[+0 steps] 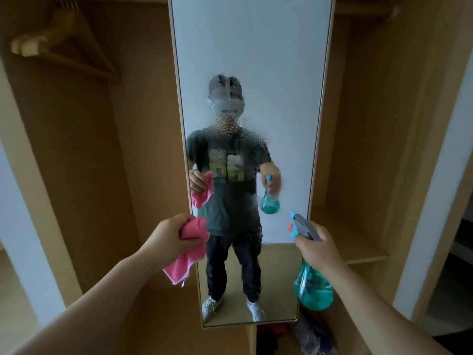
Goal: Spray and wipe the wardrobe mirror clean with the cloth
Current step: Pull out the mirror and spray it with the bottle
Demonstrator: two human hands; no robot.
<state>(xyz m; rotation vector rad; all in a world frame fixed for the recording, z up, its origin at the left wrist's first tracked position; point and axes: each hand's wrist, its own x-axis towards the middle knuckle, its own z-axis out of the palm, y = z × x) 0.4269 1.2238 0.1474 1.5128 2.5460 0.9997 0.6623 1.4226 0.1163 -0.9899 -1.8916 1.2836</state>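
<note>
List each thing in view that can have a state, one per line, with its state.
mirror: upright, its middle beaded with spray droplets, unwiped.
pink cloth: bunched, gripped in the left hand, clear of the glass.
spray bottle: held by its neck in the right hand, nozzle toward the mirror.
left hand: fingers curled round the cloth.
right hand: fingers curled round the bottle's neck.
wooden hanger: hanging, bare.
</note>
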